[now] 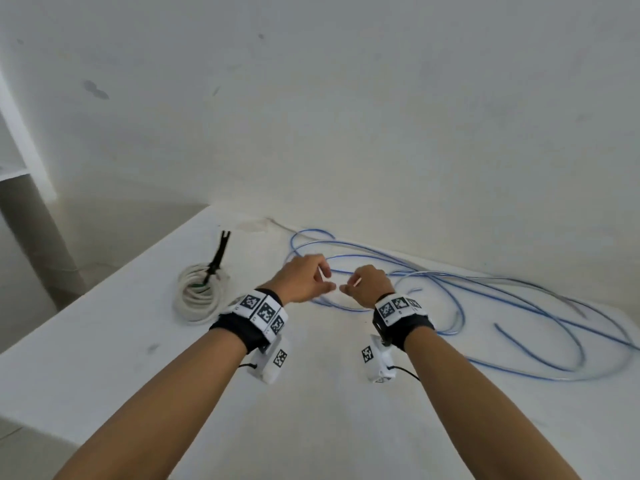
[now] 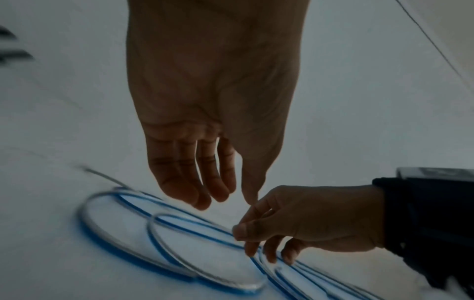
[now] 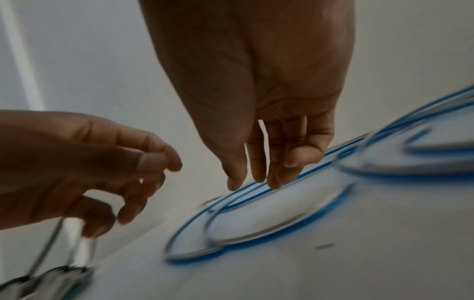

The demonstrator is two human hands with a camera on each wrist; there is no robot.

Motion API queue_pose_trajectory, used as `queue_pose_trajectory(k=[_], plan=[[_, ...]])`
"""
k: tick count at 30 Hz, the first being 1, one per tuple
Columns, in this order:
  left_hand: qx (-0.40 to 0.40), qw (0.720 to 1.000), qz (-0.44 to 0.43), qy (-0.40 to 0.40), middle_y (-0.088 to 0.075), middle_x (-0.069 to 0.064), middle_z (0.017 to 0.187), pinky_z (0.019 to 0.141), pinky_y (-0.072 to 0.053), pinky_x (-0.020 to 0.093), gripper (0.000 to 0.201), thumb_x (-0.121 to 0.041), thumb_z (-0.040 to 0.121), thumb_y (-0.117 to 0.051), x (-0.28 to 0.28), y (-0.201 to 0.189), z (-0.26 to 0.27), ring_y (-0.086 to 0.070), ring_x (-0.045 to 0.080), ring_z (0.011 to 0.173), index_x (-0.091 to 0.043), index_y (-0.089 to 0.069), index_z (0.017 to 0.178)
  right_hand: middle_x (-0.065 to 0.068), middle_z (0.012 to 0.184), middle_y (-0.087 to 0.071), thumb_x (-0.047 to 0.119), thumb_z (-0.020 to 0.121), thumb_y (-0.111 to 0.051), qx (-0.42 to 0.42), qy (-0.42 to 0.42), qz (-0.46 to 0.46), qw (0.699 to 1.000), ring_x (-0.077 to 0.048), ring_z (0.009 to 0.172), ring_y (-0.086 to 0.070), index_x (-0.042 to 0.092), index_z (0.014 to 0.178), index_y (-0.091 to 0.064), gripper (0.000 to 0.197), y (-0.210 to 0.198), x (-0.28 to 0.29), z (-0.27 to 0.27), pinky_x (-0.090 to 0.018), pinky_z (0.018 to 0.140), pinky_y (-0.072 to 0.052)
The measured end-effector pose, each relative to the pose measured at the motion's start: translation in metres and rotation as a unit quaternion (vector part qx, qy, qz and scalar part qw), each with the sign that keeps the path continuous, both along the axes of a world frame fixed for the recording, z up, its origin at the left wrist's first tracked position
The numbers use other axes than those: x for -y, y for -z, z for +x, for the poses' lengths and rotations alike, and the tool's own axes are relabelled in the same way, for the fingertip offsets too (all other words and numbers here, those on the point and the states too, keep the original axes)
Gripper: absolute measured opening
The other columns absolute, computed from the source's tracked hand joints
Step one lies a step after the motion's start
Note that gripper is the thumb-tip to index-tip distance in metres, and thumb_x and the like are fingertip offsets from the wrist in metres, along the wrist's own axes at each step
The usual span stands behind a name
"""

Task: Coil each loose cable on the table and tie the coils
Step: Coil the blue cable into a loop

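— Where is the blue cable [image 1: 446,276]?

— Uncoiled, sprawled in loose loops on the table [image 1: 311,427], right of the white coil [image 1: 199,296] and apart from it.

— My hands?

— Both hover over its loops nearest that coil. My right hand [image 1: 369,284] hangs loose, fingertips down at two strands, not closed round them. My left hand [image 1: 304,278] is curled, thumb on forefinger; I cannot tell if it pinches anything.

— How will it handle?

— I'd judge it light, thin, springy and slick, so loops will want to open. I'd take one free end, then gather turns through a closed palm.
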State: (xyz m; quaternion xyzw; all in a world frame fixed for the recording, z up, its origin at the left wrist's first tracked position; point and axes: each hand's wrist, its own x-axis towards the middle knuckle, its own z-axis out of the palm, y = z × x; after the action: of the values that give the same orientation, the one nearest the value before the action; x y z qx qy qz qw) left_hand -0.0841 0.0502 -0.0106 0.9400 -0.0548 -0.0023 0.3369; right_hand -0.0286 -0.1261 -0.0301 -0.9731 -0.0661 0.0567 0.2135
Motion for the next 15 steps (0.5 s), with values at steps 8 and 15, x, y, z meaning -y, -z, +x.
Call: queue_pose_trajectory(k=[8,15], plan=[[-0.112,0.991,-0.035,0.065,-0.063,0.005,0.112,0.058,-0.05,0.021,0.04,-0.031,0.095,-0.068,0.116,0.034,0.046,-0.063,0.014,0.067,-0.012,-0.053,0.127,-0.01,0.112,-0.071,0.037,0.065,-0.09,-0.1,0.036,-0.091,0.99,-0.029,0.107,-0.066,0.012,0.105,-0.071,0.052,0.017,0.114,0.014,-0.039,0.094,-0.055],[-0.037,0.98,-0.187,-0.06,-0.072,0.014,0.103,0.087,-0.057,0.049,0.056,-0.045,0.092,-0.065,0.149,0.049,0.088,-0.071,0.031,0.092,-0.004,-0.048,0.128,0.0,0.074,-0.071,0.014,0.085,-0.068,-0.011,-0.032,0.134,0.99,-0.019,0.072,-0.065,0.02,0.072,-0.068,0.014,0.007,0.123,0.02,-0.033,0.075,-0.053]])
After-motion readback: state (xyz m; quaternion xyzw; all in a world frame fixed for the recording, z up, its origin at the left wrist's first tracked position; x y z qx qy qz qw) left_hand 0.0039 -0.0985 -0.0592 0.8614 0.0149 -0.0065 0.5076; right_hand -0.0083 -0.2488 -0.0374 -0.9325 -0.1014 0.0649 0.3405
